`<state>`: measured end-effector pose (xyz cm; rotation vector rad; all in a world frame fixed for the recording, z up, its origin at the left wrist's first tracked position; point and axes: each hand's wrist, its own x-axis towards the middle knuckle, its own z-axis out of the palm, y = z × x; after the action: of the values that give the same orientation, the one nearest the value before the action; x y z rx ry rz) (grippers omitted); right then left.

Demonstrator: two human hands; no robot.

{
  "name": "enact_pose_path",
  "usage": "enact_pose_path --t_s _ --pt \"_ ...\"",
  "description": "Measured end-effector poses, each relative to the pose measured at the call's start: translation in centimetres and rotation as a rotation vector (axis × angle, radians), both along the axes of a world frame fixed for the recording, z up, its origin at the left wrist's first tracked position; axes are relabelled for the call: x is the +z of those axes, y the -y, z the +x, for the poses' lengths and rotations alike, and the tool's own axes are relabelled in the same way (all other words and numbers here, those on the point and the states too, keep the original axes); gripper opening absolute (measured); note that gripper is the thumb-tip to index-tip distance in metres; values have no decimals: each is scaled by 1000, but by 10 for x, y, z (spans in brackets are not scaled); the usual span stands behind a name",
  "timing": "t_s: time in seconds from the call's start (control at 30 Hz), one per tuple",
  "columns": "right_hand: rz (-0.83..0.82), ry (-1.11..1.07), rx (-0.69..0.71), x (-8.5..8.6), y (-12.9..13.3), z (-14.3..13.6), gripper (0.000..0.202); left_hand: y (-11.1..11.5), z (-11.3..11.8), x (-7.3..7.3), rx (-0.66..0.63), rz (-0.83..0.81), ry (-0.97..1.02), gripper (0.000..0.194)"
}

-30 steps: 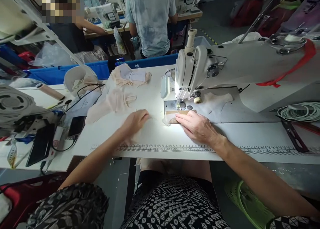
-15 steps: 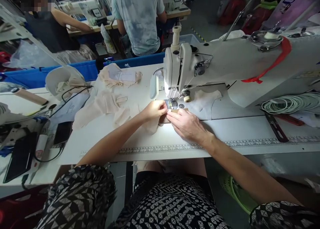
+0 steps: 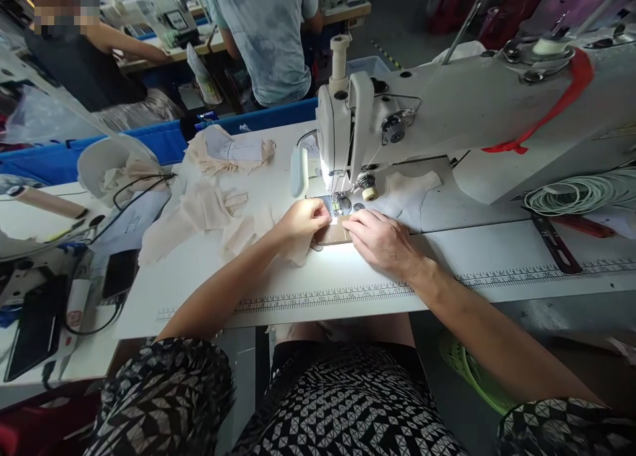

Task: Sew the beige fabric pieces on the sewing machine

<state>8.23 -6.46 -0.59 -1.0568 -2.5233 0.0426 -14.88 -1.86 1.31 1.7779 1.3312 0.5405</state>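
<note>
My left hand pinches a pale beige fabric piece just left of the sewing machine's needle area. Part of that fabric hangs toward me below the fingers. On the other side, my right hand has thumb and fingers closed at the fabric's brightly lit edge, right of the presser foot; the fingertips partly hide what they hold. A brown plate lies on the bed between both hands. Above them stands the white machine head, its lamp lighting the spot.
Loose beige fabric pieces lie left, with a labelled bundle behind. A pale cut piece rests right of the needle. Further right are dark-handled snips and coiled cord. A printed ruler runs along the front edge. Two people sit beyond.
My right hand has drawn slightly right, its fingers going from flat on the work to curled, uncovering more of the brown plate. My left hand stays by the needle. The view has shifted slightly.
</note>
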Motion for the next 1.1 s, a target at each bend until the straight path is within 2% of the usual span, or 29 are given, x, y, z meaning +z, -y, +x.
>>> enact_pose_path --t_s 0.3,0.43,0.5,0.57,0.63,0.73,0.9,1.0,1.1 --pt "10 119 -52 3 -1 -7 43 1 4 3 16 57 -89 13" --pt "56 191 -28 3 -2 -9 39 3 5 3 8 86 -188 12" --pt "85 226 -15 4 -2 -10 37 7 6 3 29 214 -277 10" --pt "108 250 -19 5 -3 -11 34 15 6 2 8 420 -342 8" --pt "117 252 -24 4 -3 -11 32 26 5 -2 -97 616 -379 10" --pt "115 230 -21 3 -4 -12 31 42 2 -13 -269 797 -445 25" --pt "92 203 -13 5 -2 -13 36 54 -5 -29 -316 919 -512 35" --pt "70 171 -38 11 -2 -12 39 52 -4 -30 -320 928 -540 35" --pt "58 151 -135 16 -5 -7 42 46 0 -28 -288 898 -555 32"
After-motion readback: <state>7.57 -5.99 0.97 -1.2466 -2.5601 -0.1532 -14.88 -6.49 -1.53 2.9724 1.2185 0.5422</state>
